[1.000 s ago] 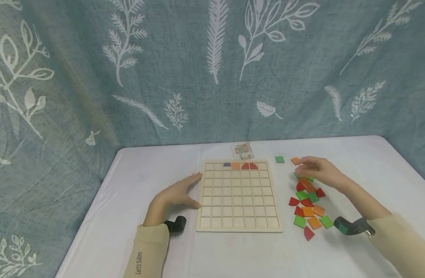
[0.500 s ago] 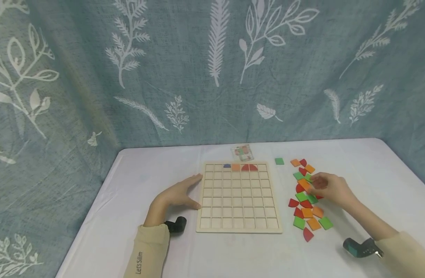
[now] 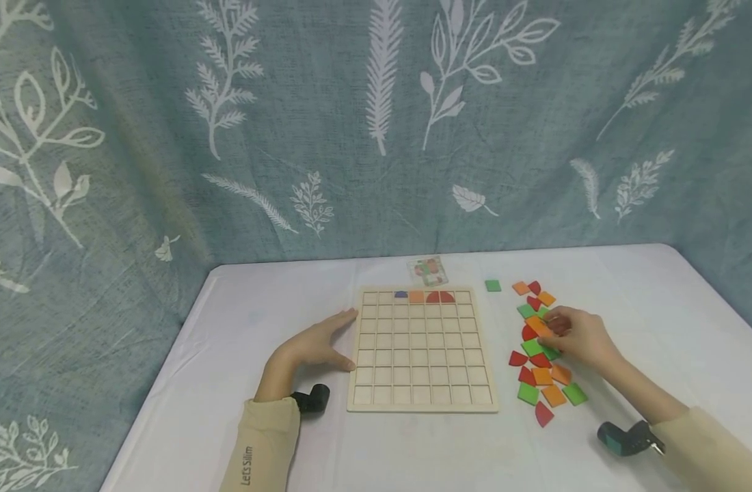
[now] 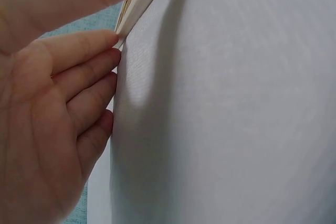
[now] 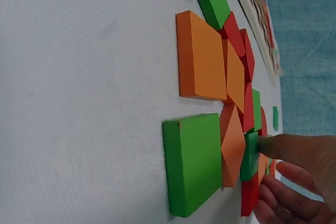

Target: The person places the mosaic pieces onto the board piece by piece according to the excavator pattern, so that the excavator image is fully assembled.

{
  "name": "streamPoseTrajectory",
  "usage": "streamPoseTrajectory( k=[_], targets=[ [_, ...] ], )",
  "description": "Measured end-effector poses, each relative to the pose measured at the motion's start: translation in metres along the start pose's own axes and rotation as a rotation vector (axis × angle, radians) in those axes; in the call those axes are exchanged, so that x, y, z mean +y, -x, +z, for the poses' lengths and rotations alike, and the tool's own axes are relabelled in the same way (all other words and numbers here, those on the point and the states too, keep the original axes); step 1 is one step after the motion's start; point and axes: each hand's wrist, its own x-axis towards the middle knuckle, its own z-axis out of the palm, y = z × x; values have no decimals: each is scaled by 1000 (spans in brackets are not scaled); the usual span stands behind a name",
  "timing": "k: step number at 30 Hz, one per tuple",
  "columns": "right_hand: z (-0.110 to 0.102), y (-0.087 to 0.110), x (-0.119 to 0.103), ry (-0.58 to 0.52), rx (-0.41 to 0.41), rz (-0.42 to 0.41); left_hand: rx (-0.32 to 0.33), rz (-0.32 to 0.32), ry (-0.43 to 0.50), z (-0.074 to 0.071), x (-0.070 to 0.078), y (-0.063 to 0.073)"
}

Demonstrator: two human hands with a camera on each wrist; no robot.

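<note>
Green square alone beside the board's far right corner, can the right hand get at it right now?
Probably yes: the green square lies uncovered, and only low, flat pieces seem to lie between it and the right hand.

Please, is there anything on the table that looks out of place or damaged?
Mildly, yes. A green square lies by itself, apart from the other loose pieces, and the patterned card behind the grid board is turned askew to its edge. I see no plain damage.

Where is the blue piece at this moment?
In the head view, the blue piece sits in the far row of the grid board, third cell from the left, immediately left of an orange square.
</note>
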Motion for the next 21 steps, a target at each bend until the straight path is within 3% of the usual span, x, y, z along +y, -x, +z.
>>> streamPoseTrajectory(
  k=[12,21],
  targets=[
    [0,2,0,-63,32,29,-1,12,4,0,-1,1],
    [-14,1,6,-128,-41,4,1,16,9,0,-1,2]
  ],
)
